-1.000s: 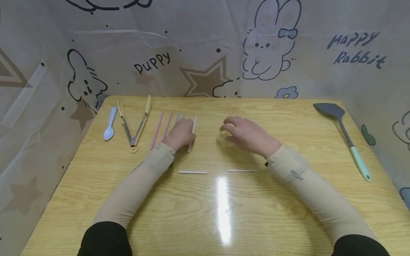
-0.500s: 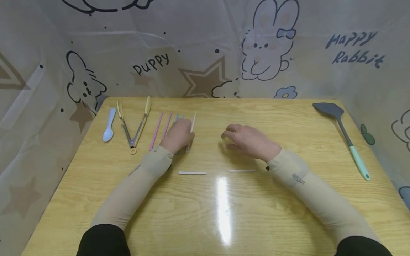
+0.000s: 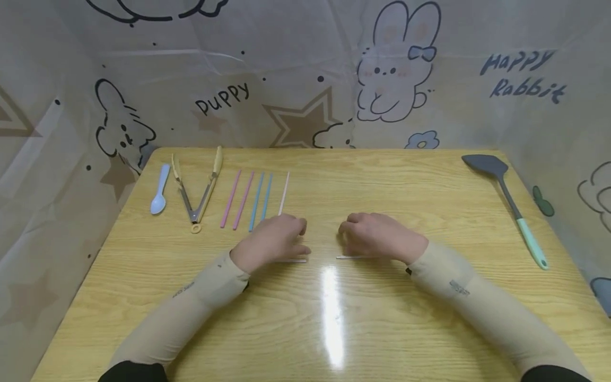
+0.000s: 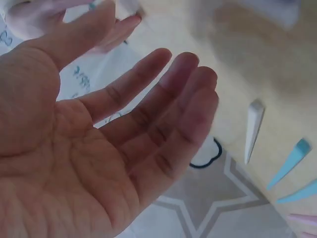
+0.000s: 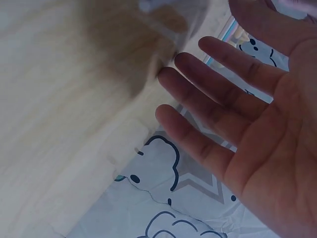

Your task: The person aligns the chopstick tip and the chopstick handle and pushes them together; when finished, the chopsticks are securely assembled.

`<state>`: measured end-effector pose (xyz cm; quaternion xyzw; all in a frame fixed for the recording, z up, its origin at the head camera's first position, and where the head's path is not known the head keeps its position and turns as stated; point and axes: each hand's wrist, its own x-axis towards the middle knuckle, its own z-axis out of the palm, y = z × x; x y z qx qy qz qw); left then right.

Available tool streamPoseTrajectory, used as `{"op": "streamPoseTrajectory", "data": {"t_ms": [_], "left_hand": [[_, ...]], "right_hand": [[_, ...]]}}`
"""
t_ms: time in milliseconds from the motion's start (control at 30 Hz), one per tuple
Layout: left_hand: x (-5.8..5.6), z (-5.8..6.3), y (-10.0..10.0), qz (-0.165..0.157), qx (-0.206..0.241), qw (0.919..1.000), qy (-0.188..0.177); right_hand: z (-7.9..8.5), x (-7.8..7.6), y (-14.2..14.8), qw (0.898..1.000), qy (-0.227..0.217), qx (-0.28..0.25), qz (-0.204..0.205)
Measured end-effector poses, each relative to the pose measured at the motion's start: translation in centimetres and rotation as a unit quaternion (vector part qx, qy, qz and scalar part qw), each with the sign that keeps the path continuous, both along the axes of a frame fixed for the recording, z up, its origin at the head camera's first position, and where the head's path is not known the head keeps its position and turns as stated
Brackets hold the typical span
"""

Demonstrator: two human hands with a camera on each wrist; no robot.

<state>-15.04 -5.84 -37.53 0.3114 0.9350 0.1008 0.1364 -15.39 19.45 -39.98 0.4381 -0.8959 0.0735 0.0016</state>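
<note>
My left hand [image 3: 269, 241] hovers over a short white stick [image 3: 292, 260] lying crosswise on the table, covering its left part. Its fingers are loosely bent with nothing between them, as the left wrist view shows. My right hand [image 3: 382, 236] is above a second crosswise white stick [image 3: 352, 258] and hides its right part. In the right wrist view its fingers are spread and bare. Just beyond the left hand, another white stick [image 3: 284, 193] ends a row with two blue sticks [image 3: 256, 201] and two pink sticks [image 3: 231, 199].
At the back left of the wooden table [image 3: 382, 329] lie a pale blue spoon [image 3: 159, 197] and spread tongs [image 3: 194, 212]. A turner [image 3: 511, 199] with a grey head and mint handle lies at the right. A printed cloth [image 3: 296, 63] hangs behind.
The left hand has left the row's white stick and come toward the crosswise sticks; the blue sticks are uncovered. The right hand has also moved nearer, over its crosswise stick.
</note>
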Motion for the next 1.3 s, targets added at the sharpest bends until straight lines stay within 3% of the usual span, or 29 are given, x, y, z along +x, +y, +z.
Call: {"op": "streamPoseTrajectory", "data": {"t_ms": [200, 667, 933, 1167, 1300], "left_hand": [[1.2, -0.9, -0.5, -0.025, 0.007, 0.9995, 0.015], [1.7, -2.4, -0.7, -0.059, 0.039, 0.9946, 0.077], [1.8, -2.9, -0.6, -0.083, 0.044, 0.9880, 0.123], [1.9, -3.0, -0.6, -0.087, 0.033, 0.9863, 0.137], [1.9, -3.1, -0.8, -0.093, 0.020, 0.9837, 0.153]], "right_hand": [[-0.1, 0.9, 0.4, 1.000, 0.005, 0.015, -0.014], [0.4, 2.0, 0.4, 0.998, -0.014, 0.058, -0.033], [-0.2, 2.1, 0.3, 0.999, 0.007, 0.043, -0.033], [-0.6, 2.2, 0.2, 0.998, 0.038, 0.054, -0.023], [-0.5, 2.2, 0.4, 0.998, 0.032, 0.051, -0.023]]}}
